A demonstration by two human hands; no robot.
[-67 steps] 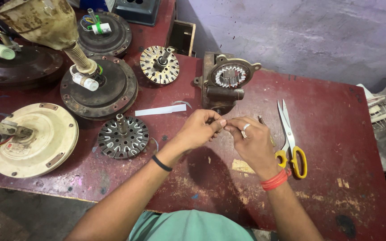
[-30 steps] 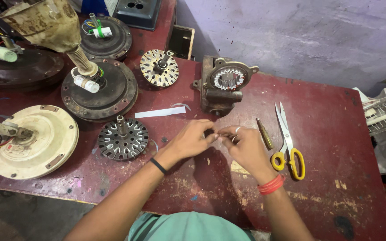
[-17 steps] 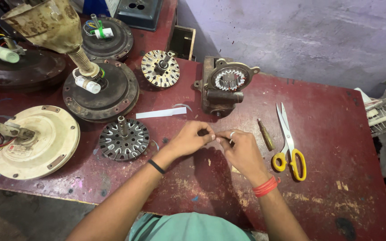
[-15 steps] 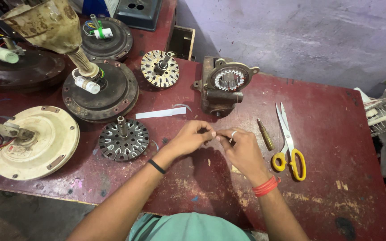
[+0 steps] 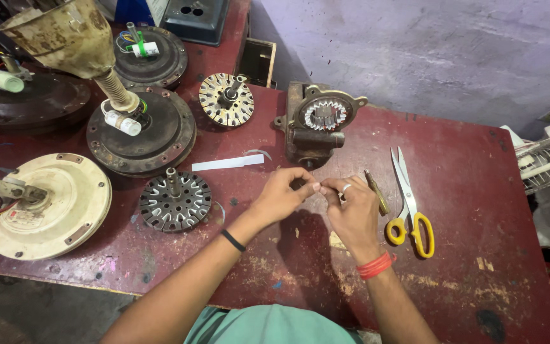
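Observation:
My left hand (image 5: pixel 281 194) and my right hand (image 5: pixel 351 210) meet fingertip to fingertip above the red table (image 5: pixel 466 191). Together they pinch a small thin piece that is too small to identify. A ring sits on a right finger, a red band on that wrist and a black band on the left wrist. Just beyond the hands stands a grey metal gear housing (image 5: pixel 318 124). A brass pen-like tool (image 5: pixel 375 191) lies right beside my right hand. Scissors with yellow handles (image 5: pixel 408 204) lie further right.
A white paper strip (image 5: pixel 227 163) and a dark slotted stator core (image 5: pixel 174 200) lie left of the hands. Behind them are a wound stator (image 5: pixel 226 99), a dark fan motor housing (image 5: pixel 141 130) and a cream motor cover (image 5: pixel 49 204). A wire fan guard (image 5: pixel 549 162) sits at the right edge.
Both hands have drawn slightly left and nearer to me, still pinched together. My right hand came off the brass tool, which now lies uncovered beside it.

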